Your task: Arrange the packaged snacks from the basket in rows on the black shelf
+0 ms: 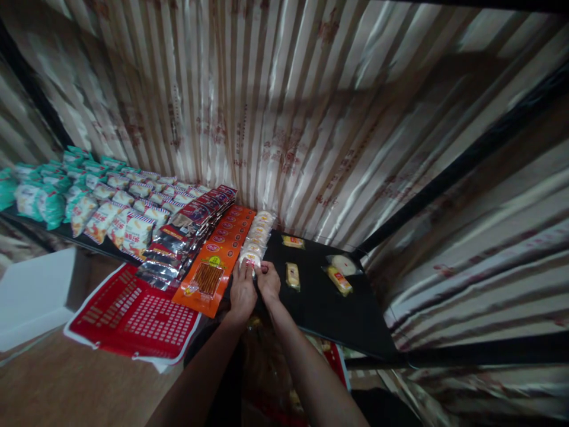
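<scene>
My left hand [242,289] and my right hand [268,281] meet at the near end of a row of round pale cakes in clear wrappers [256,236] on a black shelf [355,323]. Both hands pinch the nearest wrapped cake [250,259], fingers curled on it. Just left of that row lies a line of orange snack packets [219,255]. Right of my hands, loose yellow wrapped snacks [292,276] [339,279] [293,241] lie flat on the shelf.
Further left stand rows of dark foil packets [186,228], white-and-red bags [128,219] and teal bags [48,190]. A red plastic crate [133,314] and a white box [35,293] sit below. A striped curtain [284,107] backs the shelf; a black frame bar [466,157] runs right.
</scene>
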The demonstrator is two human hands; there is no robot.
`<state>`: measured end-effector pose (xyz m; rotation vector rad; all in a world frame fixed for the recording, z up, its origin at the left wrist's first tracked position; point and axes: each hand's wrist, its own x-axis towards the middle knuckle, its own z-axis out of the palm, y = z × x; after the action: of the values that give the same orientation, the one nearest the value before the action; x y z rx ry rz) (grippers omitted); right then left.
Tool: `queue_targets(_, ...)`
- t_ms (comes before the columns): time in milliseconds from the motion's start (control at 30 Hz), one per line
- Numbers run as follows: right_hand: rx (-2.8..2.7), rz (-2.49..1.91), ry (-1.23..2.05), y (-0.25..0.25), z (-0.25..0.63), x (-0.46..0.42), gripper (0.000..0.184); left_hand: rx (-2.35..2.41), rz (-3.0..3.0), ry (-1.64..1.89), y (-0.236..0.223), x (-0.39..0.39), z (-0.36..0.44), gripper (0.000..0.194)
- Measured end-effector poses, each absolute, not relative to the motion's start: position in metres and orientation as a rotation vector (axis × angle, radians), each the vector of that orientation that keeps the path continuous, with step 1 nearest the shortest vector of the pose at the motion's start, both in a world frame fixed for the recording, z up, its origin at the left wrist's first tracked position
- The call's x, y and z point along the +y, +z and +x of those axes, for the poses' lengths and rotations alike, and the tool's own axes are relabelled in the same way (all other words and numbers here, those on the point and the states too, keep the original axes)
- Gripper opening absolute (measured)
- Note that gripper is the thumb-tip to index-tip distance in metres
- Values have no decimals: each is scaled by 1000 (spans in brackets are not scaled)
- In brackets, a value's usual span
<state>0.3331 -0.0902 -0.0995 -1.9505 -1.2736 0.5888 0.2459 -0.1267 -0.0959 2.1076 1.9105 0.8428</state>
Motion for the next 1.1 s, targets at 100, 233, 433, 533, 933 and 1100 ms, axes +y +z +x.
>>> queue_targets(100,-1279,-1935,584,-101,333,-89,19,1901,2126,851,-97,-124,245,48)
queue_targets(233,-1304,-1914,630,-99,333,-90,19,1908,2139,873,-98,-123,245,47)
queue_targets(433,-1270,-1836,726,-101,334,-96,29,1909,2173,938,-101,-123,245,45)
queue_targets(533,-1231,-1765,724,-105,337,-103,35,1904,2206,993,-104,-125,245,47)
queue_targets(933,-1498,-1667,183,-81,438,-139,31,1632,2438,922,-86,-149,259,41)
queue_targets(1100,-1543,-2008,-27,-66,536,-116,39,1398,2506,915,-80,-170,279,39)
